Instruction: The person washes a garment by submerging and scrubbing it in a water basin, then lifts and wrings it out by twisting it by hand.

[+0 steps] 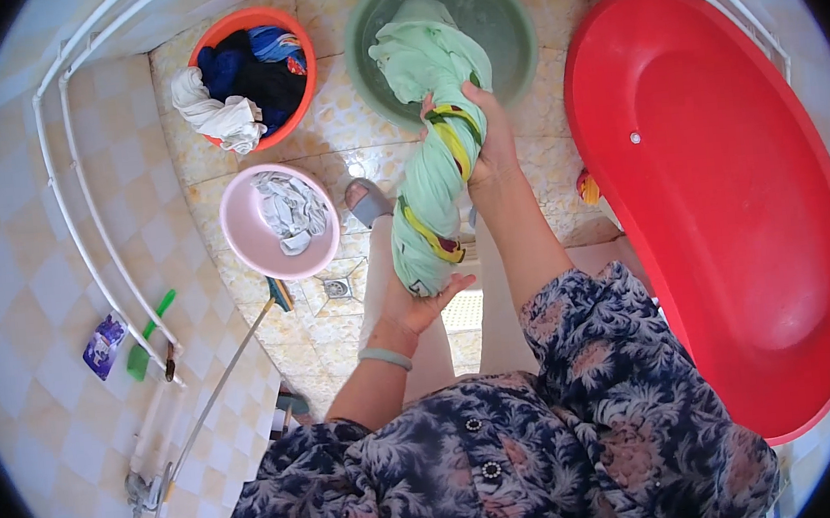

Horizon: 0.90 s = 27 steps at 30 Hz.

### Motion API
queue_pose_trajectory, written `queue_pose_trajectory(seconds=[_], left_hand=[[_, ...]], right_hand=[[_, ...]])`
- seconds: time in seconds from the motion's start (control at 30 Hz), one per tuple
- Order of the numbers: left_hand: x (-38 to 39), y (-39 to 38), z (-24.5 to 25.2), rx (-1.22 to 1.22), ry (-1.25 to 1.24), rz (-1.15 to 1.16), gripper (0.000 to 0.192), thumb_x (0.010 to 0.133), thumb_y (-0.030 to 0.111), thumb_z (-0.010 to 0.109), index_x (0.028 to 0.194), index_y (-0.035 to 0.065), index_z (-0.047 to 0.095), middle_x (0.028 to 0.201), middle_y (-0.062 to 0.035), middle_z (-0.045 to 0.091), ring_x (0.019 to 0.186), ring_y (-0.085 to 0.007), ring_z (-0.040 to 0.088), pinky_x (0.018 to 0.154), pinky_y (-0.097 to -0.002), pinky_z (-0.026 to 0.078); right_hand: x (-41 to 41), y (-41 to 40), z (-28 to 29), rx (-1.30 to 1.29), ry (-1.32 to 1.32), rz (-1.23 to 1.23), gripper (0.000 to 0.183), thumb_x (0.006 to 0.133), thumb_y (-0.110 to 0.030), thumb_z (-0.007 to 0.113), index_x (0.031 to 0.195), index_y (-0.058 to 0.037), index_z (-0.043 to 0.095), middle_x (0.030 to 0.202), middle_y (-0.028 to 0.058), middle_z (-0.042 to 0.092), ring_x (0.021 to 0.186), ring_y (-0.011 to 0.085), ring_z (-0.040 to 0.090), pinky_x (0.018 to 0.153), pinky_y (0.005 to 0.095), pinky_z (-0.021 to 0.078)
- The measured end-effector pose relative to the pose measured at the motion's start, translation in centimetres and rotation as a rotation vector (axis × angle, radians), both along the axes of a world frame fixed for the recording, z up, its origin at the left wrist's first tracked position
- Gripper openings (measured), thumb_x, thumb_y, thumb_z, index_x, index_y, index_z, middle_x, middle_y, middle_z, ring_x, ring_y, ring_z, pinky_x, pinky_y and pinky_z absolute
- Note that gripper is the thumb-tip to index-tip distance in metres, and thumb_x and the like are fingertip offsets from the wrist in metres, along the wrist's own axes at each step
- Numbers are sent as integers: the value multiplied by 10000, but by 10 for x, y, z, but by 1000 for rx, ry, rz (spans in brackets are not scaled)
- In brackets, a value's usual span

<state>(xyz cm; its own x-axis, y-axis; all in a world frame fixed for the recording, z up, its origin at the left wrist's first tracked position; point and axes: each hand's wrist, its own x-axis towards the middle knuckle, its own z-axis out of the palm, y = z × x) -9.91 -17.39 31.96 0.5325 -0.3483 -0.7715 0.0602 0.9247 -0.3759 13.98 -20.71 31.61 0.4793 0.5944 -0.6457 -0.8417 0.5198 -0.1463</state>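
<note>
A light green cloth (427, 184) with yellow and dark red printed parts is twisted into a thick rope in front of me. My right hand (491, 134) grips its upper part, fingers wrapped around the far side. The lower end is held in my left hand (415, 307), whose thumb points out to the side; its fingers are mostly hidden behind the cloth. Beyond my right hand, the loose untwisted end spreads over a green basin (516, 35) that has water in it.
An orange basin (308, 94) holds dark and white clothes. Below it stands a pink basin (242, 233) with pale cloth. A red bathtub (719, 180) lies on the right. At the left are a long-handled squeegee (279, 294), wall pipes (67, 193) and a green brush (143, 349). A floor drain (337, 288) is nearby.
</note>
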Motion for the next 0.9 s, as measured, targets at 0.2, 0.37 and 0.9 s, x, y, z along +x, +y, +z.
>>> queue_pose_trajectory(seconds=[0.2, 0.37, 0.9], left_hand=[[20, 5, -4, 321, 130, 286, 411, 942, 303, 437, 1283, 74, 431, 1276, -152, 467, 1193, -322, 444, 965, -500, 416], [39, 76, 30, 682, 73, 323, 435, 929, 253, 467, 1286, 14, 403, 1265, -145, 486, 1161, -276, 478, 1028, -438, 353], [123, 68, 154, 2096, -1070, -645, 399, 662, 55, 677, 1032, -2, 538, 1173, -182, 511, 1094, -321, 511, 928, -360, 415]], right_hand=[[-5, -18, -1, -34, 10, -84, 418, 823, -276, 571, 1099, 22, 473, 902, 155, 582, 781, 237, 601, 632, 376, 521], [-17, -18, 7, -18, 16, -132, 414, 861, -275, 523, 1141, 17, 434, 931, 161, 561, 806, 238, 584, 632, 381, 523], [-2, -5, 56, -287, -57, 202, 281, 869, -244, 542, 1003, 2, 524, 794, 109, 599, 599, 199, 588, 541, 322, 525]])
